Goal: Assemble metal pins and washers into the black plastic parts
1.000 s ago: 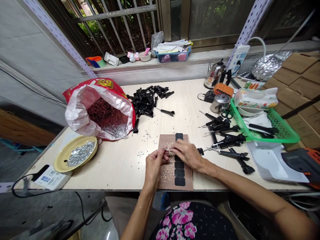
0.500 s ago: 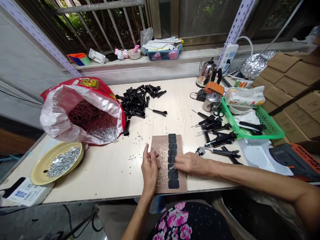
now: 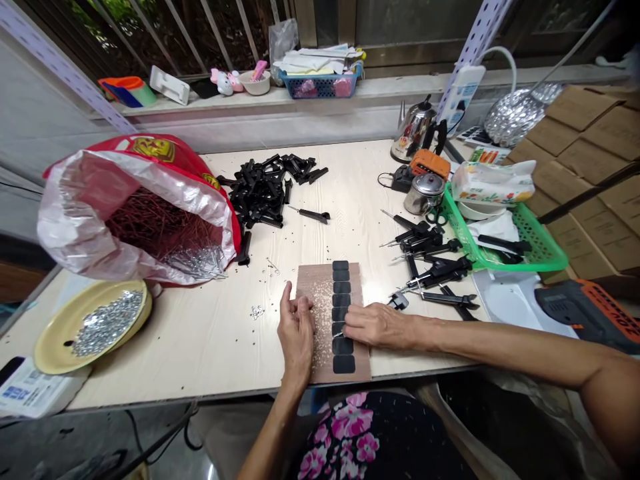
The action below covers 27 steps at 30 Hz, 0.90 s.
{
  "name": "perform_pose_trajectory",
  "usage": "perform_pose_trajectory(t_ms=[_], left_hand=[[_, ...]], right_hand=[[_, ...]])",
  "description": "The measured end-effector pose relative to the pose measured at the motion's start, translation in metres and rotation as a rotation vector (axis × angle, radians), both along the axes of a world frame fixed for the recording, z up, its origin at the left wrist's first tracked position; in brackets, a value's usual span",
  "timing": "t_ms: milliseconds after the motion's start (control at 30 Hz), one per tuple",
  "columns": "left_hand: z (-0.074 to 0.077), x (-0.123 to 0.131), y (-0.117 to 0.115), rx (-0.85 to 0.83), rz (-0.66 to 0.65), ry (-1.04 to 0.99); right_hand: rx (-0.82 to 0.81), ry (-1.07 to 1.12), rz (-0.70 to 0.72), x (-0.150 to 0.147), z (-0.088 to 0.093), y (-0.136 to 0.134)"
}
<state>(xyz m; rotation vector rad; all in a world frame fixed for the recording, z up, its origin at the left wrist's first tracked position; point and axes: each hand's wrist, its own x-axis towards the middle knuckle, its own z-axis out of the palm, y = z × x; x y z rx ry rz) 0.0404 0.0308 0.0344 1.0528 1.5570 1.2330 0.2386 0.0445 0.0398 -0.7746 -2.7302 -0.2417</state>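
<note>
A brown board (image 3: 313, 287) lies at the table's near edge, with a column of black pads (image 3: 341, 287) down its middle and fine pale bits scattered on its left half. My left hand (image 3: 297, 332) rests on the board's left side, fingers curled, thumb raised. My right hand (image 3: 374, 325) lies on the board's right edge, fingers pinched on a thin metal pin (image 3: 339, 333) whose tip points at the pads.
A red and white bag (image 3: 135, 207) of metal pins lies at the left, a yellow dish (image 3: 60, 333) of small silver pieces before it. Black plastic parts (image 3: 265, 187) are heaped behind the board. Assembled black-handled tools (image 3: 435, 273), a green basket (image 3: 545, 253) and a kettle (image 3: 417, 130) stand right.
My hands came apart from a joint pinch above the board and dropped onto it, left hand on the left side, right hand on the right edge. The camera tilted down and leftward.
</note>
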Motion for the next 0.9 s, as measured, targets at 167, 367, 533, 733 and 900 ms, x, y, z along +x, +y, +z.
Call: perform_pose_trajectory(t_ms=[167, 367, 533, 733, 900], left_hand=[[0.001, 0.002, -0.001, 0.003, 0.005, 0.060], [0.002, 0.003, -0.003, 0.022, 0.017, 0.062], [0.000, 0.001, -0.002, 0.037, -0.009, 0.117], [0.000, 0.000, -0.003, 0.015, -0.029, 0.118], [0.004, -0.004, -0.006, -0.029, -0.041, 0.163]], right_hand=[[-0.283, 0.106, -0.074, 0.001, -0.012, -0.004], [-0.344, 0.145, -0.099, 0.000, -0.007, -0.005], [-0.353, 0.181, -0.180, 0.000, -0.001, 0.000], [-0.312, 0.112, -0.020, -0.005, -0.002, -0.028], [-0.274, 0.103, -0.269, 0.041, 0.028, -0.007]])
